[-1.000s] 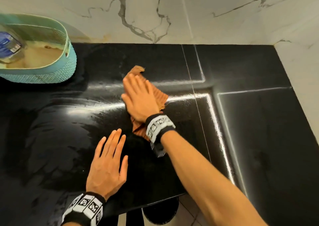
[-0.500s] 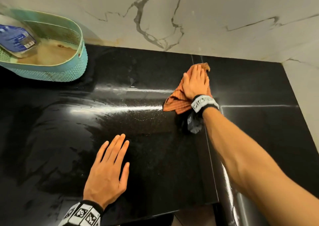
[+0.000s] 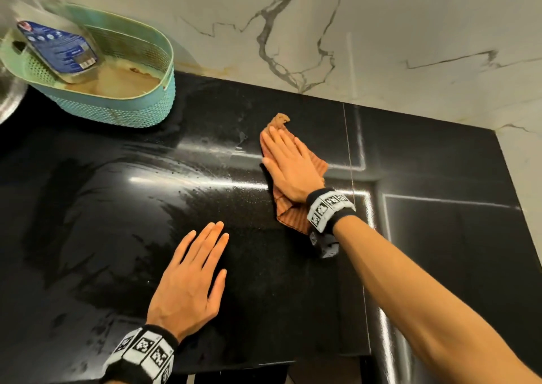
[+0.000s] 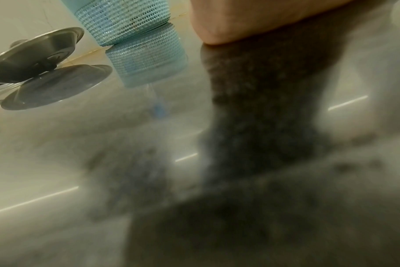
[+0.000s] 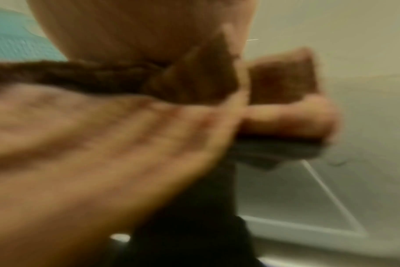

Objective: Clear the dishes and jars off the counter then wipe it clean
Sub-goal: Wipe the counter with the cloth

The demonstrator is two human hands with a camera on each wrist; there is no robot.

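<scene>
An orange-brown cloth (image 3: pixel 296 213) lies on the glossy black counter (image 3: pixel 117 207), near the middle. My right hand (image 3: pixel 289 166) presses flat on it with straight fingers; cloth corners stick out beyond the fingertips and by the wrist. In the blurred right wrist view the cloth (image 5: pixel 283 77) shows bunched under the palm (image 5: pixel 126 36). My left hand (image 3: pixel 190 275) rests flat on the counter, nearer the front edge, fingers straight and holding nothing. Wet streaks cover the counter's left half.
A teal mesh basket (image 3: pixel 117 110) holding a blue packet (image 3: pixel 58 49) stands at the back left against the marble wall (image 3: pixel 381 31). A steel plate (image 4: pixel 34 54) lies left of the basket (image 4: pixel 126 23). The counter's front edge runs just behind my left wrist.
My right hand slid the cloth from centre out to the right, then back left to the middle. The left hand stayed flat in place.
</scene>
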